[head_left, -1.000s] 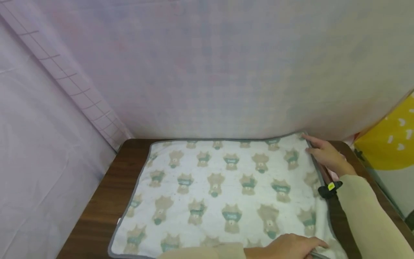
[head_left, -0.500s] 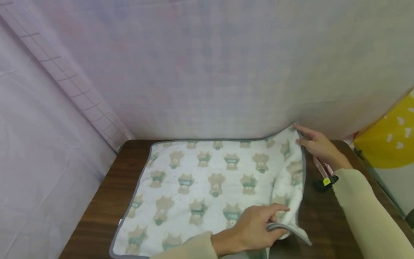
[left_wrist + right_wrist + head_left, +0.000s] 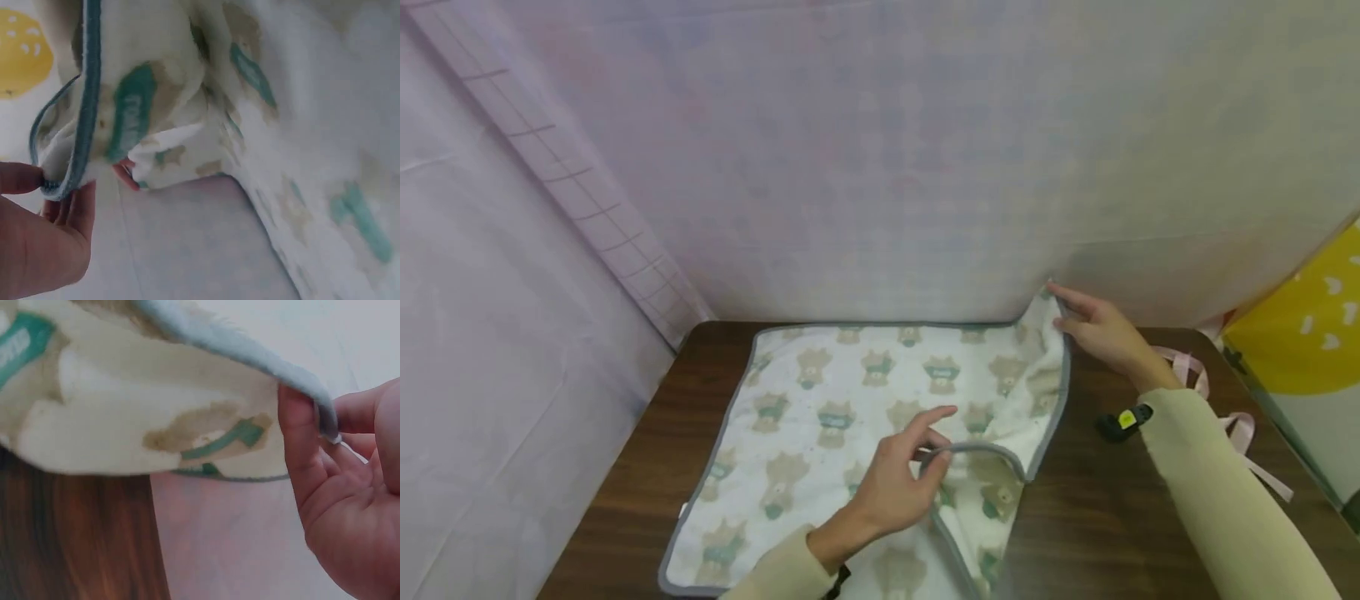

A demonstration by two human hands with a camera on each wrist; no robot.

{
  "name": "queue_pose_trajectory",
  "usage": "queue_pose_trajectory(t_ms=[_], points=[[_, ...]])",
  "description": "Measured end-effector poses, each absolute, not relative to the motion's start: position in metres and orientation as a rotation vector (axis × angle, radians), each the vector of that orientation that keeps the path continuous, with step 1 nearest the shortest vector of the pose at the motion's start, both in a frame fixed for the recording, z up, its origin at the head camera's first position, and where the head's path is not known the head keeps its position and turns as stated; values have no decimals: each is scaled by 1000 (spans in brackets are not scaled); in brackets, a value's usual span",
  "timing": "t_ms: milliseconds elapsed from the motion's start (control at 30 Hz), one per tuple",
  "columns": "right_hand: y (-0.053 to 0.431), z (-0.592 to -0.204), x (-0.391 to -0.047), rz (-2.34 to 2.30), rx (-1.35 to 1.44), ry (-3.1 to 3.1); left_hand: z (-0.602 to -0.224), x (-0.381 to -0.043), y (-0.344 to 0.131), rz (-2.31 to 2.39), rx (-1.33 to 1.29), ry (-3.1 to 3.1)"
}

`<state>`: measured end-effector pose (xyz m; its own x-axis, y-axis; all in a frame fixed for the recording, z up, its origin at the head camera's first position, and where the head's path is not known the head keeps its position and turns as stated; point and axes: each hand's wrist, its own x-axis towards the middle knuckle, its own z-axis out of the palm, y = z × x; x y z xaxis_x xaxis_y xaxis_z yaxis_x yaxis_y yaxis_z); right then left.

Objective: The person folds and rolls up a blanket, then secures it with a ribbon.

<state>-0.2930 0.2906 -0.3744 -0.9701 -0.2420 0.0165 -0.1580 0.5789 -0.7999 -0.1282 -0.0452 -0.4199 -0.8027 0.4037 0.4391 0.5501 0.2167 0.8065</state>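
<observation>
A white cloth [image 3: 790, 400] with bear prints and grey edging covers much of the brown table, its right part lifted and folding leftward. My left hand [image 3: 898, 483] pinches the near right corner between thumb and fingers, raised over the middle of the cloth. At the far right corner, my right hand [image 3: 1101, 333] holds the cloth up in a peak. Up close in the left wrist view, the thumb and fingers of the left hand [image 3: 56, 231] grip the blue-grey edging. In the right wrist view the right hand [image 3: 350, 456] pinches the bound corner.
Pink ribbon straps [image 3: 1240, 433] lie on the brown table [image 3: 1097, 533] to the right, partly behind the right sleeve. A pale checked curtain [image 3: 880, 167] hangs right behind the table. A yellow printed shape [image 3: 1300, 317] shows at the far right.
Both hands have moved left, carrying the cloth's right corners up and inward. The left hand travelled further and rose from the near edge. More of the table and pink straps now show.
</observation>
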Motion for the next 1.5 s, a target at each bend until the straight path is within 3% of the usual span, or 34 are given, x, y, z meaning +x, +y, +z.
queue_pose_trajectory(t_ms=[267, 1167, 1500], points=[[251, -366, -300, -1404, -458, 2771, -416, -131, -92, -1913, -594, -2459], [78, -362, -329, -1447, -713, 2559, -405, -103, -204, -1909, -440, -2405], [14, -382, -331, -1533, -713, 2478, -411, -82, -260, -1952, -608, -2436]])
